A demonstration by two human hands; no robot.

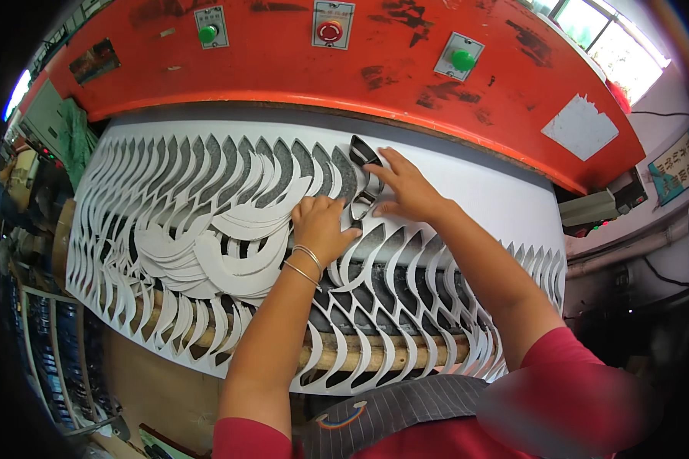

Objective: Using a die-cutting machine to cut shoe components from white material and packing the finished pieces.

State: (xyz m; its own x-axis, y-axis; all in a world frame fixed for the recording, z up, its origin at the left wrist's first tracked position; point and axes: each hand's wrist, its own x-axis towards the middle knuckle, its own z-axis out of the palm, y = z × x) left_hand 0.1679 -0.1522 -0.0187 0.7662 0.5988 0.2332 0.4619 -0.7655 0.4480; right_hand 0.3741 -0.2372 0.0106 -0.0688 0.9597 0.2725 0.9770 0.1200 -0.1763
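A dark curved metal cutting die [366,153] stands on the white sheet [467,183], just right of the last crescent-shaped cut-out. My right hand [409,187] has its fingers and thumb on the die's right side, gripping it. My left hand [321,228] lies over the cut area with its fingers spread; its thumb reaches the die's lower end. What lies under the left palm is hidden. Left of that hand, loose white crescent-shaped pieces [241,264] are heaped on the cut sheet. Rows of crescent openings show a dark surface beneath.
Beyond the sheet runs a red machine beam [283,69] with two green buttons [462,60] and a red button [329,30]. A wooden roller [344,353] lies beneath the sheet's near edge. A metal rack [57,352] stands at the left.
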